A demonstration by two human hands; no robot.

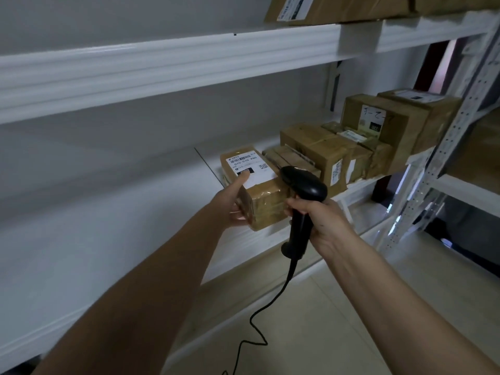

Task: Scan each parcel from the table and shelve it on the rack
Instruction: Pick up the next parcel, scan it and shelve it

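Left grip (232, 204) clasps one parcel (257, 190); right grip (316, 220) clenches one scanner (303, 190); five boxes (316, 150) shelved beside.

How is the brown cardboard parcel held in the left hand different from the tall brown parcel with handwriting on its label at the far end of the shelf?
The brown cardboard parcel in the left hand lies flat, its printed barcode label on top; the tall brown parcel with the handwritten label stands upright, label facing forward. The left hand grips the first at the shelf's front edge; the tall one is untouched. Both are taped cardboard.
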